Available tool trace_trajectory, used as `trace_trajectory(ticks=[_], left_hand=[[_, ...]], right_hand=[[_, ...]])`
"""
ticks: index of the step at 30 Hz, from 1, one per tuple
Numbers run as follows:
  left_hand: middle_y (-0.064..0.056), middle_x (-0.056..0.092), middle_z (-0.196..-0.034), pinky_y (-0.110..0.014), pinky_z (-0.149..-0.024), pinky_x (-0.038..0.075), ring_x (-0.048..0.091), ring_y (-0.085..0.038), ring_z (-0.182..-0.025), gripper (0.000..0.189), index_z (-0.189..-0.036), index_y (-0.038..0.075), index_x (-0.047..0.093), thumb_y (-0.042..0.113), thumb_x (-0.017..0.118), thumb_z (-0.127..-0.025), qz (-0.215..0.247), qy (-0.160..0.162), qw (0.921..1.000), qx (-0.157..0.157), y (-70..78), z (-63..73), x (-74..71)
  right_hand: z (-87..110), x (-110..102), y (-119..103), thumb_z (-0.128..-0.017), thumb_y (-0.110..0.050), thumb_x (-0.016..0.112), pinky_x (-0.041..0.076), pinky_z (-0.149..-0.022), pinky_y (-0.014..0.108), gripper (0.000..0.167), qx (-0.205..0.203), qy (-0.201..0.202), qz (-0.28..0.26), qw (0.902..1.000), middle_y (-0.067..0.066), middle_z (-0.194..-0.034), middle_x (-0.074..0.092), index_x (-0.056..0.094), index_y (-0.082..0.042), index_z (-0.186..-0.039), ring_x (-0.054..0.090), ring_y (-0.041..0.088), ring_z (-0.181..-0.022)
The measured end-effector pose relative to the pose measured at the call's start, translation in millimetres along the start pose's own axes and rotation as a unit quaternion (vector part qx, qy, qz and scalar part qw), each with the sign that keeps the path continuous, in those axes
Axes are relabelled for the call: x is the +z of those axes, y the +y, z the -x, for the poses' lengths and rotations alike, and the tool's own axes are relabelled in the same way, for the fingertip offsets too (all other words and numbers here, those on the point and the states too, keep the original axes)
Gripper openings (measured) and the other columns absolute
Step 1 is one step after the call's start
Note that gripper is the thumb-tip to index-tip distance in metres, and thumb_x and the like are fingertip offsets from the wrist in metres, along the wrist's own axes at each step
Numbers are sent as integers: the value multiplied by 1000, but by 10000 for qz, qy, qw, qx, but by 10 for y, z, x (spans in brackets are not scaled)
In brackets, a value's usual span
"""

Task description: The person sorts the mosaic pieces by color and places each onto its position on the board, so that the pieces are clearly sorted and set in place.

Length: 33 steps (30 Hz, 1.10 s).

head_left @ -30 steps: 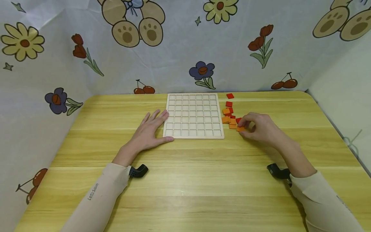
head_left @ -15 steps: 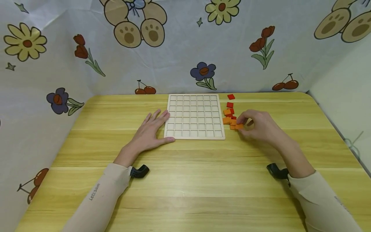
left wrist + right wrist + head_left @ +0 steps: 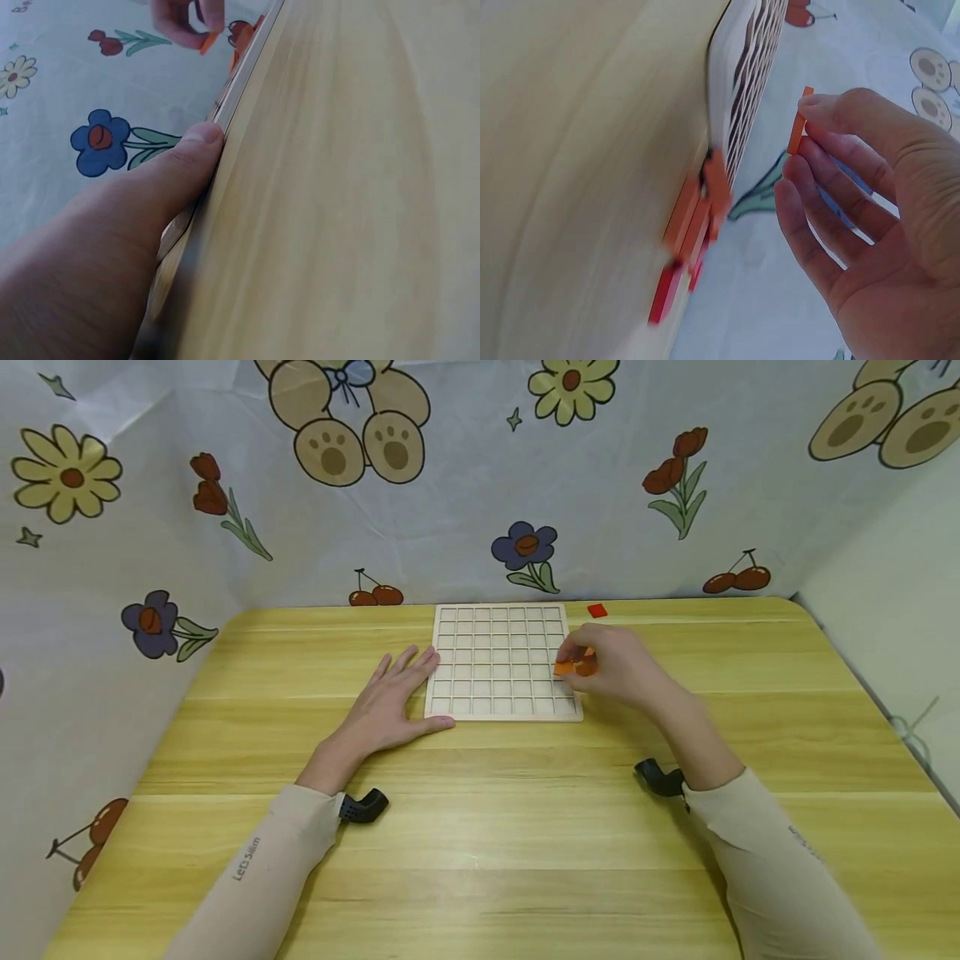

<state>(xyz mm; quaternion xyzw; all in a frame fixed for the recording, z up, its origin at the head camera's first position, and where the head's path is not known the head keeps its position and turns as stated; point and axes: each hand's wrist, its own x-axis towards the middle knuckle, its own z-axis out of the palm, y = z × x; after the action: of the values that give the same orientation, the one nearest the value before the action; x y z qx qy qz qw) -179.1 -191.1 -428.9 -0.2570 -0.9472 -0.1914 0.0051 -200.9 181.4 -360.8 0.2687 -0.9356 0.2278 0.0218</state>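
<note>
A pale wooden board with a square grid [image 3: 495, 662] lies at the back of the table. My left hand [image 3: 381, 703] rests along its left side, fingers spread and straight, the thumb by the near left corner. My right hand [image 3: 624, 667] hovers over the board's right edge and pinches a thin square orange tile [image 3: 799, 124] between thumb and fingertips. In the right wrist view, that tile is clear of the board and the table. Several orange tiles [image 3: 682, 211] and red tiles [image 3: 664, 294] lie beside the board, mostly behind my right hand in the head view.
One red tile [image 3: 597, 610] lies alone by the board's far right corner. A patterned cloth [image 3: 450, 510] hangs behind the wood-grain table [image 3: 480, 835]. Each wrist wears a black camera mount [image 3: 364, 807].
My right hand has lifted the orange tile from the near end of the pile and carried it left, over the board's right edge. My left hand has stayed put.
</note>
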Motion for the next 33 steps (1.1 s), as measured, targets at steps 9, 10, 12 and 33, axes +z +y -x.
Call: trace_trajectory(ticks=[9, 10, 12, 33], left_hand=[[-1, 25, -176, -56, -134, 5, 15, -28, -165, 107, -168, 15, 28, 73, 69, -89, -59, 27, 10000, -45, 28, -8, 3], [-1, 25, -176, -56, -134, 5, 15, -28, -165, 107, -168, 15, 28, 73, 69, -89, -51, 24, 10000, -58, 30, -5, 5], [-1, 24, -176, -55, -134, 4, 14, -28, -165, 107, -168, 16, 28, 73, 69, -88, -44, 15, 10000, -81, 31, -1, 6], [1, 23, -176, -54, -135, 2, 13, -26, -165, 106, -169, 18, 28, 76, 67, -89, -8, 46, 9999, -94, 2, 31, 15]], right_hand=[[-377, 177, -328, -85, -12, 88, 60, -85, 40, 18, -141, -128, -534, 9984, 2, -97, 74, 76, -11, -99, 67, 23, -96], [-417, 202, -365, -85, -12, 88, 60, -85, 39, 18, -166, -135, -572, 9981, 2, -97, 74, 77, -11, -99, 68, 23, -95], [-498, 253, -451, -85, -12, 87, 61, -84, 37, 17, -211, -139, -600, 9979, 2, -96, 75, 77, -11, -99, 68, 23, -95], [-818, 736, -746, -88, -5, 82, 59, -78, 33, 10, -181, -338, -741, 9965, 8, -97, 76, 80, -6, -98, 68, 21, -85]])
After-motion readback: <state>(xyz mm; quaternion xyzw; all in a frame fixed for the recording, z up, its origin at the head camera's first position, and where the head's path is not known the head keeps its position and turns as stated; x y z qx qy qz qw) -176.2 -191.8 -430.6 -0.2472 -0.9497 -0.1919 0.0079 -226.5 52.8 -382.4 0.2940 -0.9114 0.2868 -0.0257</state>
